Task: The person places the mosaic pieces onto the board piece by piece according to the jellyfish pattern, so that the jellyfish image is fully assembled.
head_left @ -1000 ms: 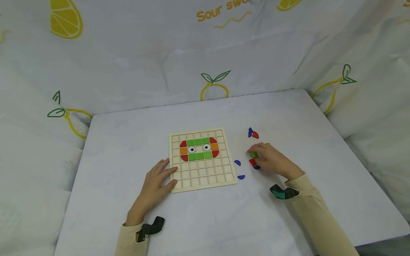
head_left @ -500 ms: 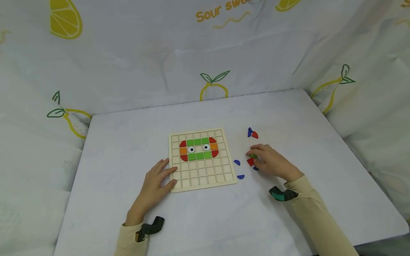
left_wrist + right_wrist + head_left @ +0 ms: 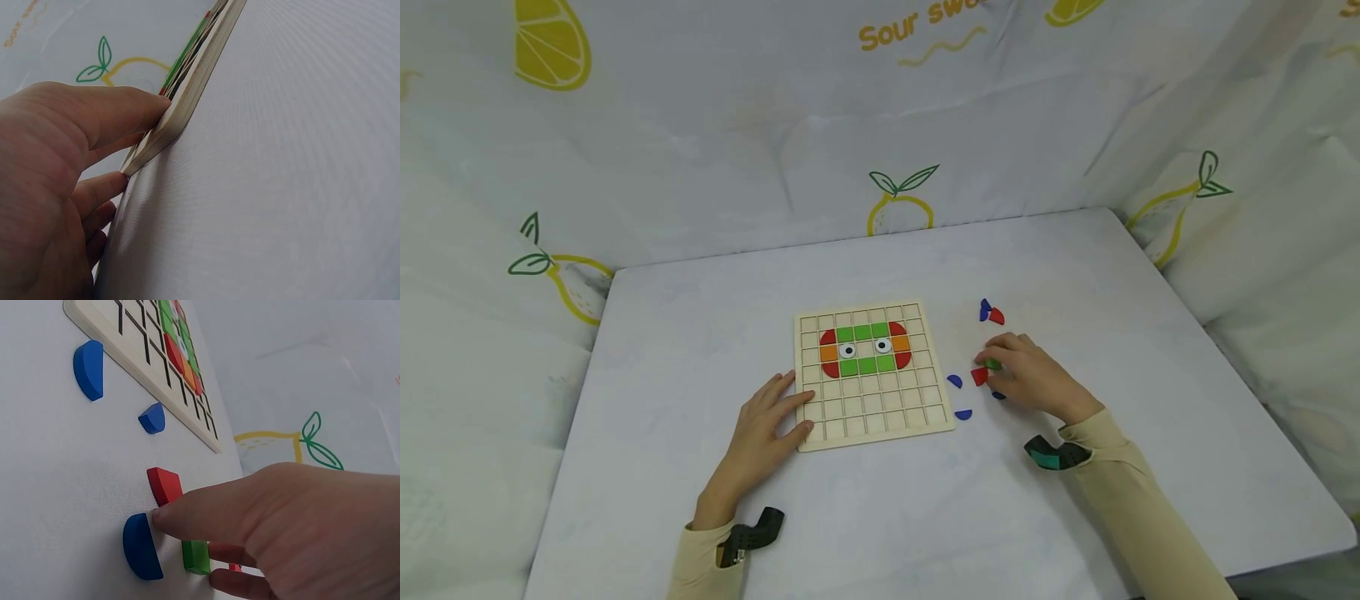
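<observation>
My left hand [image 3: 765, 433] rests on the left edge of a pale wooden grid board [image 3: 880, 404], fingers spread; in the left wrist view the thumb lies along the board's side [image 3: 187, 94]. Green, red and orange tiles with two eye tiles form a rounded band on the board. To the right of it, my right hand [image 3: 1037, 375] has its fingers curled about a green block [image 3: 197, 556], with the thumb on the near side. A red quarter-round piece [image 3: 165, 486] lies at the thumb tip. Beside the thumb is a blue half-round piece [image 3: 141, 547], partly hidden in the head view.
Two blue half-round pieces, one upper [image 3: 954, 381] and one lower [image 3: 963, 414], lie by the board's right edge. Farther back sit a red piece [image 3: 997, 316] and blue pieces [image 3: 985, 309]. A printed curtain [image 3: 737, 150] rises behind the white table [image 3: 700, 317].
My right hand has shifted slightly left and down. The red piece at its thumb has slid a little left, toward the board. My left hand stays in place on the board.
</observation>
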`<state>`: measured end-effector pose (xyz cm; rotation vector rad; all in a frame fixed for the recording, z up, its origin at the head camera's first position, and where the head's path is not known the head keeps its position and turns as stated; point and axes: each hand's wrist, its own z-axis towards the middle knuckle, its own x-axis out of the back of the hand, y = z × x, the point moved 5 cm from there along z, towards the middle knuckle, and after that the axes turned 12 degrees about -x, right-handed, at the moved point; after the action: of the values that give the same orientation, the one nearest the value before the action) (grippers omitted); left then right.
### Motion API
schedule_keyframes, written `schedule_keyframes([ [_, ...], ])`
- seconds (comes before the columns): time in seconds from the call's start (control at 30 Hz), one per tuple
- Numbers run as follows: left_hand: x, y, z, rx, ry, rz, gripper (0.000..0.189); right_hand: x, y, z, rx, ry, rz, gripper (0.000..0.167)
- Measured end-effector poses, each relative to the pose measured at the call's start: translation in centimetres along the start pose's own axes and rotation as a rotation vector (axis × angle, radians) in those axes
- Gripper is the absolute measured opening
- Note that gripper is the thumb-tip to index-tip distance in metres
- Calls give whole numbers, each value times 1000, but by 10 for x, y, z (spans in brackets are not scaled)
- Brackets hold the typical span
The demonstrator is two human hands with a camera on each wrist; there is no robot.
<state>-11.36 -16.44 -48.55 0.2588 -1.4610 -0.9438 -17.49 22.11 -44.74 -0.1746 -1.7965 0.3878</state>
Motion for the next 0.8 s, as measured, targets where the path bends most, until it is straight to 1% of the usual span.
schedule_keyframes([
  [0.2,0,0,0,5,0,5,45,-2,-2,2,-29,16,4,26],
  [0.3,0,0,0,7,0,5,45,-2,-3,2,-29,23,-1,26],
  [0.5,0,0,-1,-1,5,4,45,-3,-5,2,-46,9,9,29],
  [0.63,0,0,-1,-4,9,-5,45,-5,-7,2,-36,10,11,32],
  [0.8,-1,0,-1,1,3,-3,45,-6,-7,3,-33,24,14,29],
])
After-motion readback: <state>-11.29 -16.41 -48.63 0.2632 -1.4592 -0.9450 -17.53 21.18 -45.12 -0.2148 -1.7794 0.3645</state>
